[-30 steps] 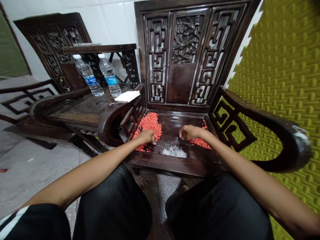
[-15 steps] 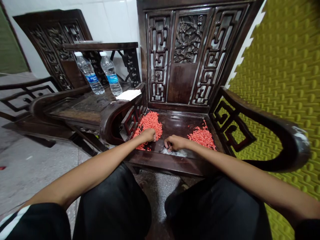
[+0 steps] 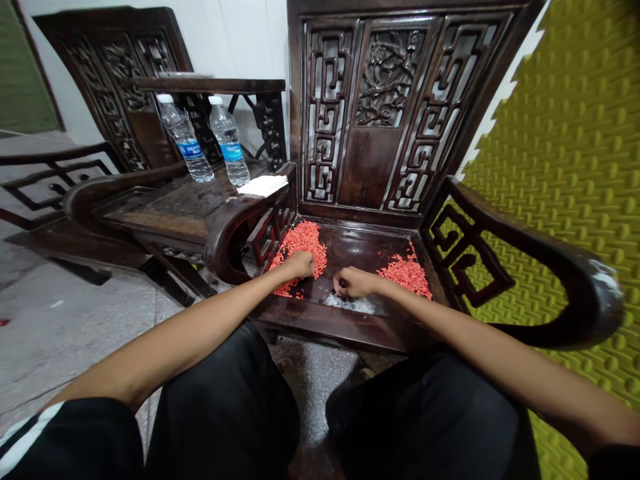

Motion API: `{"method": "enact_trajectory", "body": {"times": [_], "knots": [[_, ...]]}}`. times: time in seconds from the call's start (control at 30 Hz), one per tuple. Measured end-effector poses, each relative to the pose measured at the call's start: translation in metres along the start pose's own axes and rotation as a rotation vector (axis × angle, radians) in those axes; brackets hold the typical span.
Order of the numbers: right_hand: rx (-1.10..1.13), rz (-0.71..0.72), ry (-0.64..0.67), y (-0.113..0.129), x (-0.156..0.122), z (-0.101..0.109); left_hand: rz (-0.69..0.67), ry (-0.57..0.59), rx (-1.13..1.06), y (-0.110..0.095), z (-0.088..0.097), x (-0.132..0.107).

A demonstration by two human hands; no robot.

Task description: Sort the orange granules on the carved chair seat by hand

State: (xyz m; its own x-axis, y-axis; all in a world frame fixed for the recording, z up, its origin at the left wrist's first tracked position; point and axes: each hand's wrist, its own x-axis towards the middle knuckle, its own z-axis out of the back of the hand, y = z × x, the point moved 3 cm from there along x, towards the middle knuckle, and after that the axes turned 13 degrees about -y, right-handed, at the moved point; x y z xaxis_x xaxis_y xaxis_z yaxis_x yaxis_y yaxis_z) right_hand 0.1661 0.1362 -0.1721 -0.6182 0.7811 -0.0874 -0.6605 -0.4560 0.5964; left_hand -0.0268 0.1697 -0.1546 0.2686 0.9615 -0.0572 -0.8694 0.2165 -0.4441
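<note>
My left hand (image 3: 301, 265) is closed at the right edge of a pile of small red pieces (image 3: 304, 237) on the chair seat (image 3: 350, 250). Its fingertips point down and are hidden, so whatever they pinch does not show. To its right, my right hand (image 3: 353, 283) has curled fingers with a dark gap between them; what they hold, if anything, cannot be made out. Just below that hand lies a white patch of fine bits (image 3: 350, 304) with some dark specks. A second pile of red pieces (image 3: 409, 275) sits behind my right wrist.
The chair has a carved back (image 3: 373, 153) and a curved right armrest (image 3: 545, 267). On the side table (image 3: 165, 213) to the left stand two water bottles (image 3: 230, 143) (image 3: 187, 143) beside white paper (image 3: 263, 185). A yellow-green textured mat (image 3: 565, 167) rises at the right.
The fingers of my right hand have curled in tighter, slightly above the white patch. My left hand stays by the left pile. The whole view has shifted a little.
</note>
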Motion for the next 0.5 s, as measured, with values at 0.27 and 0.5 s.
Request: {"method": "enact_trajectory", "body": {"times": [0.27, 0.5], "knots": [[0.155, -0.072, -0.084, -0.005, 0.002, 0.011, -0.002, -0.018, -0.063, -0.007, 0.012, 0.008], [0.200, -0.070, -0.126, -0.004, 0.003, 0.017, 0.030, -0.122, -0.193, -0.010, 0.021, 0.012]]}}
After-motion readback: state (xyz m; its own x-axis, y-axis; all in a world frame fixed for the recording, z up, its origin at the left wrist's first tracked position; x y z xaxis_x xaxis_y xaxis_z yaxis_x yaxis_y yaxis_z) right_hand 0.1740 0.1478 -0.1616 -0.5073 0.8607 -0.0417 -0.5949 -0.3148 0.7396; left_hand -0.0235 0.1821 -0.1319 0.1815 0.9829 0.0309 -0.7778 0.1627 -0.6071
